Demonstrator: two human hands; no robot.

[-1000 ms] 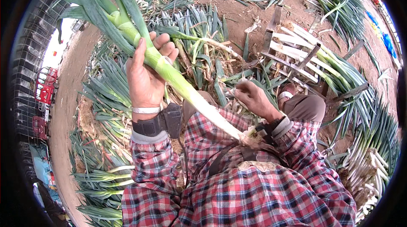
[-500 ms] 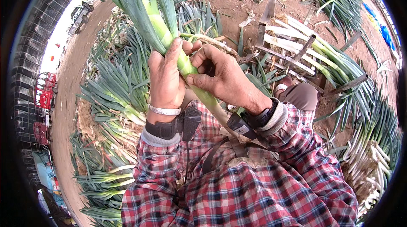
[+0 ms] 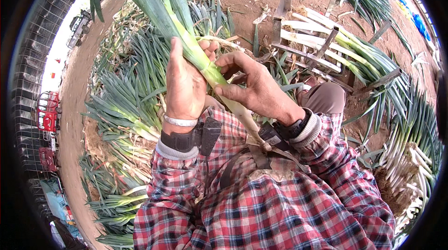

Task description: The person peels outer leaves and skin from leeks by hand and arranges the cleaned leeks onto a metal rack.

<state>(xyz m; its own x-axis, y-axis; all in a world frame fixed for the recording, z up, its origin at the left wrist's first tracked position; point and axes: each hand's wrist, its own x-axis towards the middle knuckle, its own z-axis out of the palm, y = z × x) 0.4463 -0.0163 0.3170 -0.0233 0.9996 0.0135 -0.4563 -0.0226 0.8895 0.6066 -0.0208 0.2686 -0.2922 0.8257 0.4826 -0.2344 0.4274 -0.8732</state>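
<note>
A thick leek slants across the middle in front of my body. Its broad green leaves fan up past the top left, and its pale root end lies near my waist. My left hand cradles it between a raised thumb and fingers that pass behind the stalk; the palm is turned up. Lower on the stalk, my right hand has bent fingers and thumb at either side of the light green part. Whether those right fingertips press firmly cannot be told. Dark bands circle both wrists, and a bracelet sits on the left one.
On the right, a metal rack with upright bars holds several leeks. Heaped leeks lie along my left side. Another bundle rests at the right, roots toward me. A red vehicle stands beyond the dirt strip.
The leek has shifted and the root end now shows by my waist. My left thumb has lifted off the stalk and the fingers have loosened. My right hand has moved slightly right, its fingers less curled.
</note>
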